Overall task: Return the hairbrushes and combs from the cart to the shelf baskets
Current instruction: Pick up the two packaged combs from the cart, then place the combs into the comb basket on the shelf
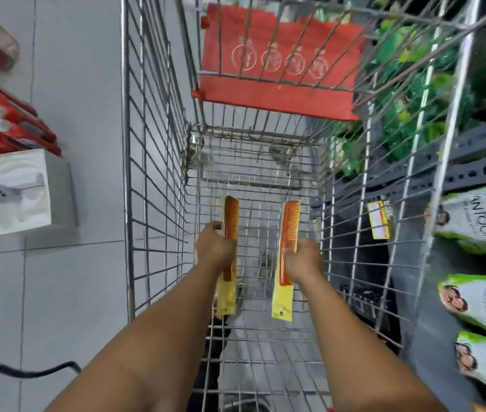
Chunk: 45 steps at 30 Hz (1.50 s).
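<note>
Both my arms reach down into a wire shopping cart (152, 173). My left hand (215, 248) is shut on an orange comb (231, 221) in a yellow card sleeve, held lengthwise with its teeth facing right. My right hand (304, 260) grips a second orange comb (289, 227) whose yellow sleeve hangs toward me. Both combs hover above the cart's wire floor. No shelf basket shows in view.
A red fold-down seat flap (277, 63) closes the cart's far end. Shelves on the right carry green packets (408, 93) and white-green Santoor pouches (482, 221). On the left stand red toothpaste boxes (7, 126) and a white box (18, 191) over a tiled floor.
</note>
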Each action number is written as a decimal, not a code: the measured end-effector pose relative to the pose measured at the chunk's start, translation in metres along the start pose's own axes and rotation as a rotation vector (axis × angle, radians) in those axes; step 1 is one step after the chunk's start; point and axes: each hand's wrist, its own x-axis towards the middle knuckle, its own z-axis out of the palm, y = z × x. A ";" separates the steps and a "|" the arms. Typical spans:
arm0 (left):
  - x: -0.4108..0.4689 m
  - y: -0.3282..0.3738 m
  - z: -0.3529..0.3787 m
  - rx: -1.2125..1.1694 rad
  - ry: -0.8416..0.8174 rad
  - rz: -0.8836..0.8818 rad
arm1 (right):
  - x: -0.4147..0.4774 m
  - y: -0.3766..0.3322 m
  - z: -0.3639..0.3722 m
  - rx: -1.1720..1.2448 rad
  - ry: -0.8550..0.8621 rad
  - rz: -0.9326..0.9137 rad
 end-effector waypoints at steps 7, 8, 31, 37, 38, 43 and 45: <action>-0.046 0.062 -0.015 -0.297 -0.220 0.155 | -0.037 -0.002 -0.054 0.305 0.080 -0.121; -0.054 0.070 -0.020 -0.311 -0.253 0.191 | -0.046 -0.003 -0.062 0.334 0.092 -0.146; -0.445 0.198 -0.008 -0.272 -0.818 0.813 | -0.339 0.125 -0.329 1.177 0.398 -0.532; -0.523 0.177 0.048 -0.159 -0.980 0.830 | -0.386 0.211 -0.357 1.261 0.499 -0.463; -0.535 0.171 0.059 -0.135 -1.006 0.827 | -0.392 0.226 -0.360 1.268 0.538 -0.450; -0.605 0.128 0.126 -0.033 -1.137 0.807 | -0.433 0.309 -0.369 1.298 0.744 -0.317; -0.629 0.108 0.151 0.021 -1.205 0.800 | -0.446 0.340 -0.370 1.310 0.810 -0.265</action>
